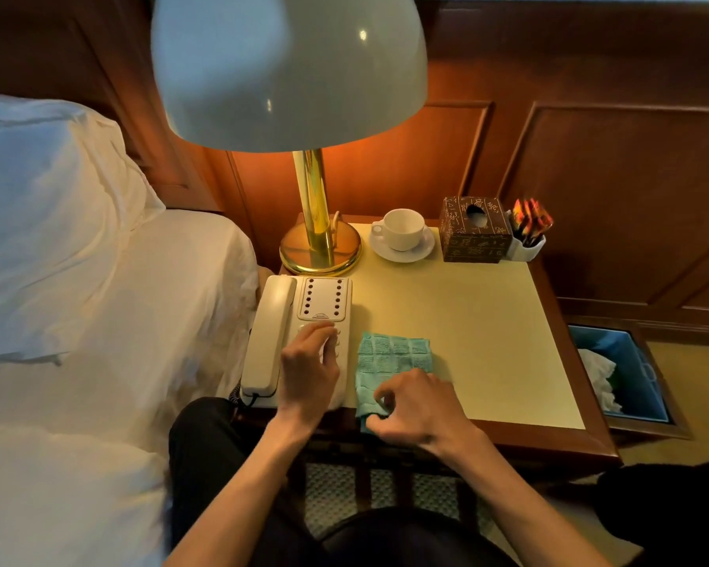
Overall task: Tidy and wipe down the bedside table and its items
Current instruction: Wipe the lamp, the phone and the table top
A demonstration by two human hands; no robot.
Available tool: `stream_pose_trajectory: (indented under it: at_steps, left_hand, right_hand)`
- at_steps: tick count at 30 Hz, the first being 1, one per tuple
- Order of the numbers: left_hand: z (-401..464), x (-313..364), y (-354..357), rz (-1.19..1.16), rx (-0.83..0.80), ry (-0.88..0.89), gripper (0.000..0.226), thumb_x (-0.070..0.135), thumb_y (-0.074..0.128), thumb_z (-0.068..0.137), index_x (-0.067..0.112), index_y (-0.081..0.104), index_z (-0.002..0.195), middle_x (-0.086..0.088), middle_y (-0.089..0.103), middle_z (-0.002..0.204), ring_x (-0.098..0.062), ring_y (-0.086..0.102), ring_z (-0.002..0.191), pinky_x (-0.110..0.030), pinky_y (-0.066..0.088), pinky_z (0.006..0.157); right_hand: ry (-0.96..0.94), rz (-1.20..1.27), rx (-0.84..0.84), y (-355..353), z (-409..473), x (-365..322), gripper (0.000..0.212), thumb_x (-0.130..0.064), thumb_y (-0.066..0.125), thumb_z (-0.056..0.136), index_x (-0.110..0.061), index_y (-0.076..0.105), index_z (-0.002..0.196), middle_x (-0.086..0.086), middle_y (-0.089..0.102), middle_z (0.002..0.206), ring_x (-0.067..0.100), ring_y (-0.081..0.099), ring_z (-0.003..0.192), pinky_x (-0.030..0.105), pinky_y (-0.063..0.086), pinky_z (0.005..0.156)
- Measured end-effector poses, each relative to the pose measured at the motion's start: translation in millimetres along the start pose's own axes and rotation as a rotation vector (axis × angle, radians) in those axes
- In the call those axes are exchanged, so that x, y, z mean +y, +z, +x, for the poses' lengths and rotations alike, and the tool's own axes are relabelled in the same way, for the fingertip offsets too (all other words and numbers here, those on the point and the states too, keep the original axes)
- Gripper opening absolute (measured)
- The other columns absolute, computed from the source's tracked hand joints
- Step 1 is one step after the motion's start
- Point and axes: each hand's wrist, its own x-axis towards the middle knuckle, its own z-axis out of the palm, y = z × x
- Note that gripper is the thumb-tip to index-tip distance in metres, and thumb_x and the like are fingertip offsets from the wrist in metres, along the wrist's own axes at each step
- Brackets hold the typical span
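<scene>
A cream telephone [299, 304] sits at the front left of the bedside table [488, 321], its handset in the cradle. My left hand [310, 364] rests on its keypad with the fingers laid over the buttons. Beside the phone lies a folded teal cloth [393, 354], hanging slightly over the table's front edge. My right hand [416, 407] pinches the cloth's near corner between thumb and curled fingers. At the back stand a brass lamp [316, 223], a white cup on a saucer [402, 231], a dark patterned tissue box [473, 231] and a white holder of sachets [529, 231].
The big lamp shade [287, 67] hangs over the table's back left. A bed with white linen [99, 300] lies close on the left. A bin with a blue liner [627, 374] and crumpled tissue stands on the floor at the right. Wood panelling backs the table.
</scene>
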Motion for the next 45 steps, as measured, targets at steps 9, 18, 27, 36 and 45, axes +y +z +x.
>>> stream_pose_trajectory:
  at_steps: [9,18,27,36,45]
  left_hand:
    - [51,-20,34,0.149,-0.132,-0.033,0.036,0.013,0.055,0.095,0.007,0.056,0.131,-0.012,0.054,0.138,-0.025,0.045,0.132,-0.032,0.031,0.113]
    - [44,-38,56,0.212,-0.278,-0.086,0.05,0.032,0.032,0.101,0.02,0.034,0.149,-0.001,0.028,0.158,-0.019,0.015,0.149,-0.037,0.012,0.123]
    - [41,-39,57,0.232,-0.272,-0.091,0.051,0.035,0.032,0.1,0.023,0.032,0.149,0.005,0.024,0.157,-0.013,0.012,0.149,-0.035,0.012,0.122]
    - [41,-38,58,0.259,-0.265,-0.097,0.049,0.032,0.038,0.101,0.025,0.031,0.149,0.006,0.025,0.157,-0.014,0.015,0.148,-0.034,0.012,0.122]
    - [42,-36,58,0.283,-0.265,-0.092,0.05,0.032,0.037,0.1,0.024,0.032,0.149,0.004,0.027,0.156,-0.015,0.017,0.147,-0.033,0.011,0.121]
  right_hand:
    - [0.13,-0.043,0.268,79,39,6,0.06,-0.04,0.023,0.099,-0.019,0.016,0.155,0.003,0.002,0.163,0.022,-0.004,0.15,0.045,0.001,0.121]
    - [0.082,-0.099,0.209,77,79,19,0.068,-0.045,0.002,0.093,-0.02,0.002,0.155,-0.001,-0.007,0.163,0.017,-0.016,0.148,0.045,-0.007,0.12]
    - [0.136,-0.121,0.166,43,200,30,0.059,-0.04,0.021,0.103,-0.019,0.003,0.156,0.001,-0.001,0.164,0.02,-0.008,0.15,0.045,-0.005,0.121]
    - [0.239,-0.138,0.295,-10,141,186,0.071,-0.047,-0.002,0.091,-0.02,0.016,0.155,0.0,0.016,0.162,0.018,0.01,0.149,0.044,0.009,0.121]
    - [0.706,-0.075,0.361,13,151,130,0.078,-0.062,0.022,0.094,-0.014,0.011,0.155,0.01,0.007,0.163,0.028,0.001,0.149,0.053,-0.003,0.119]
